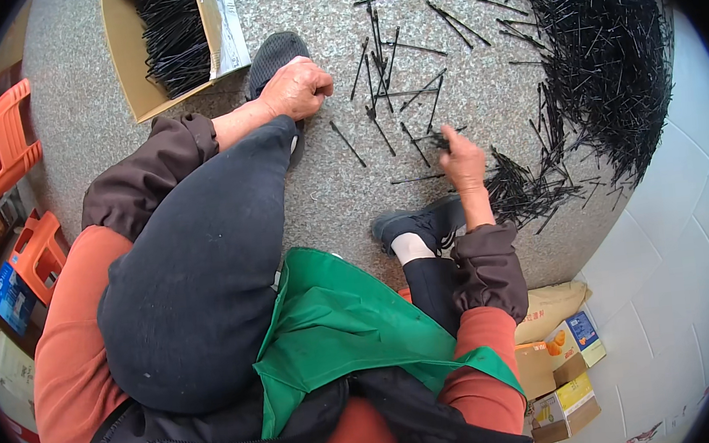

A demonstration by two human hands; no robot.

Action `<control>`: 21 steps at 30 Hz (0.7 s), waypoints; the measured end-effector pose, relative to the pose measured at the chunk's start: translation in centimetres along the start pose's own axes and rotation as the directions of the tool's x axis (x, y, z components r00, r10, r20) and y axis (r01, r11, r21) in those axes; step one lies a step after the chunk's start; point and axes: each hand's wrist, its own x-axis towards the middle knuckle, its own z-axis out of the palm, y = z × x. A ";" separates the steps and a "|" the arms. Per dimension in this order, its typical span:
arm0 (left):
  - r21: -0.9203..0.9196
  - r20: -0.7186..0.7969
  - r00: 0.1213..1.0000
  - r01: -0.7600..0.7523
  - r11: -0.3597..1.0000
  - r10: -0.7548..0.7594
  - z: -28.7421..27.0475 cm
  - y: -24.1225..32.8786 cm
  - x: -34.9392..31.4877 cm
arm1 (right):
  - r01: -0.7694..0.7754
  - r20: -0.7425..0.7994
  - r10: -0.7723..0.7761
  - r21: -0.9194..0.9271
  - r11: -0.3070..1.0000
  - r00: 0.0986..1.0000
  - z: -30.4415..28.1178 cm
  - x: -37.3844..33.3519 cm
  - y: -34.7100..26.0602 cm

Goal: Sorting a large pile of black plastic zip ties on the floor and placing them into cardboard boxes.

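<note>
Thin black sticks [349, 144], some with a small thicker end, lie scattered on the speckled floor between my two hands. My left hand [296, 89] is closed in a loose fist over my left shoe, near the raised knee; whatever it may hold is hidden by the fingers. Down among the loose sticks, my right hand [461, 161] has its fingers drawn together, and a black stick shows at its fingertips. Left of my left hand stands a cardboard box [133, 80] holding many of the same sticks, bundled lengthwise.
A large black heap of sticks [606, 64] curves along the right side, with a smaller pile [516, 186] beside my right wrist. Orange plastic stools [1, 147] stand at the left. Small cartons [565, 410] sit by the white wall at lower right. My right shoe [422, 222] is near my right hand.
</note>
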 end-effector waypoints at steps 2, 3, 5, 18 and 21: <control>-0.013 -0.007 1.000 -0.008 1.000 0.007 0.1 0.0 0.0 | 0.144 0.119 -0.133 -0.091 0.985 0.984 1.0 -0.5 -0.4; -0.008 -0.010 1.000 -0.007 1.000 0.006 0.1 0.0 0.0 | 0.179 0.151 -0.160 -0.123 0.976 0.975 1.6 -0.7 -0.4; -0.002 -0.009 1.000 -0.003 1.000 0.003 0.1 0.0 0.0 | 0.184 0.163 -0.162 -0.131 0.974 0.973 2.2 -0.8 -0.5; -0.006 -0.023 1.000 -0.012 1.000 0.012 0.2 0.0 0.1 | -0.558 0.430 0.612 0.829 0.022 0.664 -0.1 3.1 0.0; -0.003 -0.043 0.999 -0.013 1.000 0.013 0.1 0.0 -0.1 | 0.051 -0.228 -0.038 0.051 0.997 0.973 -0.1 2.6 0.1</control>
